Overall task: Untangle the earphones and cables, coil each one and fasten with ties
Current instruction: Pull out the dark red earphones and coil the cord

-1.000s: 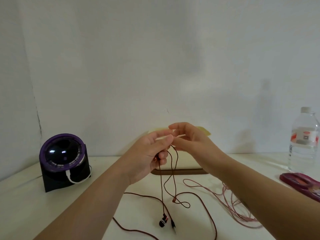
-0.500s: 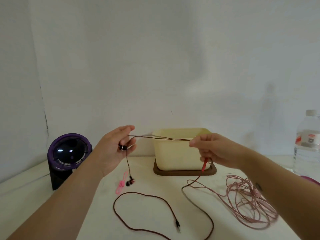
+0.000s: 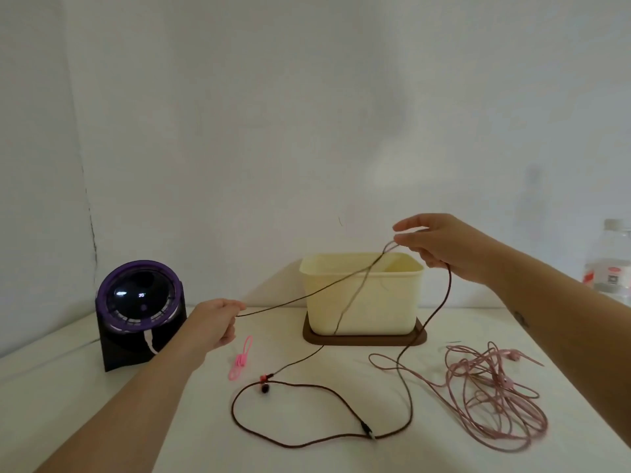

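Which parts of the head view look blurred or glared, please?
Head view: the brown earphone cable smears with motion blur below the right hand; the left hand is fairly sharp; a small glare spot sits on the dome of the purple device; the water bottle at the right edge is washed out and soft.

White table point(image 3: 136, 421) set against a white wall point(image 3: 307, 97). At 9 o'clock, a black device with a purple ring point(image 3: 140, 302). At 12 o'clock, a cream tub point(image 3: 392, 308) standing on a brown tray point(image 3: 365, 340). At 3 o'clock, a clear water bottle point(image 3: 611, 268), partly cut off by the edge.
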Tool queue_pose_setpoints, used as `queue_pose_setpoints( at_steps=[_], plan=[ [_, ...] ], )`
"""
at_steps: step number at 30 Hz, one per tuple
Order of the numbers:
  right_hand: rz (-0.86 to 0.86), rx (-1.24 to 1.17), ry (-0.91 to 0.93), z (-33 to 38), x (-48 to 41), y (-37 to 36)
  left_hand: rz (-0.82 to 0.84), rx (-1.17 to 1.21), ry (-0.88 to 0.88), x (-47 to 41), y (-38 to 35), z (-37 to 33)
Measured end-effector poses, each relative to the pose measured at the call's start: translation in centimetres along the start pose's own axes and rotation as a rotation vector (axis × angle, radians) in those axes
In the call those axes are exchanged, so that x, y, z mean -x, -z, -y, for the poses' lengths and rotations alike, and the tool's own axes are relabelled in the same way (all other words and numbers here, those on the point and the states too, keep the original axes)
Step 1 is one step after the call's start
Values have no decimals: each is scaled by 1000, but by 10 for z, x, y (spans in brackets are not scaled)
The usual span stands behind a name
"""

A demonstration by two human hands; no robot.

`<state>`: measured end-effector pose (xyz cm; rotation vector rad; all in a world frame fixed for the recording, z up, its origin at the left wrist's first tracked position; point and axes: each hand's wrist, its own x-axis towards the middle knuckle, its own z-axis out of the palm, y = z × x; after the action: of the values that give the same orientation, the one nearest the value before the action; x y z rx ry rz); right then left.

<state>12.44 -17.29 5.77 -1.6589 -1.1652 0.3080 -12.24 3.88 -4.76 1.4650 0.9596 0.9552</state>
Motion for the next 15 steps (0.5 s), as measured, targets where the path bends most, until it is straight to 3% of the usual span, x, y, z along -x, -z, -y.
queue_pose_setpoints(
  at_steps=[3,6,10,13,15],
  plan=[
    [4,114,97,11,1,-3,71,-170,-34,8,-5,-7],
    [71,289,235,30,11,-13,130,-363,-223,23,-19,-25],
    [206,550,399,60,29,-30,274,-121,-546,60,-45,-63],
    [242,657,489,77,39,-35,526,4,-560,88,-63,-90],
    [238,625,511,83,42,-36,565,1,-532,99,-69,-100]
  ],
)
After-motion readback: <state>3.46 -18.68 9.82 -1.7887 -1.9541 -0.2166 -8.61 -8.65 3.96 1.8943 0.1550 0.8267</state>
